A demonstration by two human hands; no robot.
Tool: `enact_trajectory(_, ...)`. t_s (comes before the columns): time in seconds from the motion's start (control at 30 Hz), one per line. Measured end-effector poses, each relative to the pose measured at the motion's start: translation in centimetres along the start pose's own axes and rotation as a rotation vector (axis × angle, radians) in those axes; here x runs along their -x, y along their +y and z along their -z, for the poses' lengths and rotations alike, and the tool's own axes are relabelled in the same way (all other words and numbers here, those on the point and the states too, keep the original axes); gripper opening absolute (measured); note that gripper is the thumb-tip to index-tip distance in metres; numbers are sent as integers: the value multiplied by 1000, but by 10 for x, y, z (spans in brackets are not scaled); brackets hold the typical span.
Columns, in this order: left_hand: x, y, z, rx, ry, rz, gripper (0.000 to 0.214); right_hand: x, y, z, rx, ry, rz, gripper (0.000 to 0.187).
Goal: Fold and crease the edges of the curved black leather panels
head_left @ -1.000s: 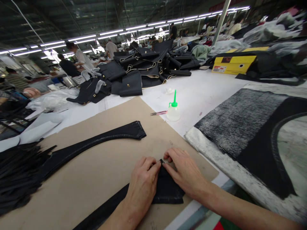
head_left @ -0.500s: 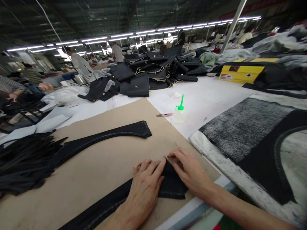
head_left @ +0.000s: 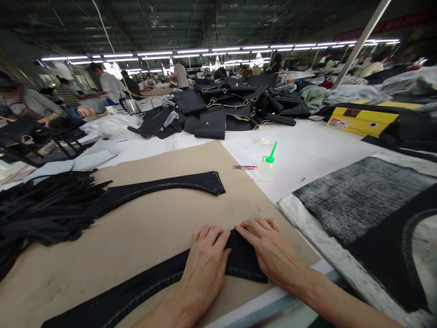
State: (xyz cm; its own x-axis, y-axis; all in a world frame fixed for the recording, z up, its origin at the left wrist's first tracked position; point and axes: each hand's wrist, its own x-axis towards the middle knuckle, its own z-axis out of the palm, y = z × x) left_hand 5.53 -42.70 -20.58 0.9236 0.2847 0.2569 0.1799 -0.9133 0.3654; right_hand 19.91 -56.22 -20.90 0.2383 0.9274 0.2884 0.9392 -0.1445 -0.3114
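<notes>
A long curved black fabric piece (head_left: pixel 153 280), a pale stitched-looking line along its inner curve, lies on brown board (head_left: pixel 164 223). My left hand (head_left: pixel 205 266) presses flat across it just short of its wide end, fingers stretched forward. At that wide end, my right hand (head_left: pixel 269 248) rests along the far right edge, its fingers extended over the fabric and the thumb side towards the left hand. The fingertips of both hands almost meet at the top corner. Farther away lies a similar curved black piece (head_left: pixel 160 189), its left end against a heap of black strips (head_left: pixel 44 209).
Beyond the board's right edge stand a clear bottle with a green nozzle (head_left: pixel 264 171) and pink-handled snips (head_left: pixel 251 167). Black pieces with gold fittings (head_left: pixel 210 123) are heaped behind. A yellow box (head_left: pixel 362 122) and grey-black textured fabric (head_left: pixel 358 196) lie right. A co-worker (head_left: pixel 37 100) sits far left.
The camera view has shifted left, so the scene sits farther right. My right hand's fingers have come down flatter along the fabric edge; my left hand stays pressed on the piece.
</notes>
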Motion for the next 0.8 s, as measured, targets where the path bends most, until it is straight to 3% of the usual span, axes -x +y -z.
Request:
enact_trajectory(0.3,9,1,-7,-260,-3,-135,35,0,3,1,87,13,50,50)
enact_trajectory(0.43,13,2,-5,-116,3,-40,37,-6,-8,-4,144,92,146,55)
enact_trajectory(0.57,26,-9,7,121,114,91,37,-4,-10,-14,122,28,210,53)
enact_trajectory(0.67,39,-19,15,131,152,183,37,-1,-8,-14,185,4,190,52)
enact_trajectory(0.8,46,-21,17,67,103,134,41,-6,-21,-11,264,20,180,58)
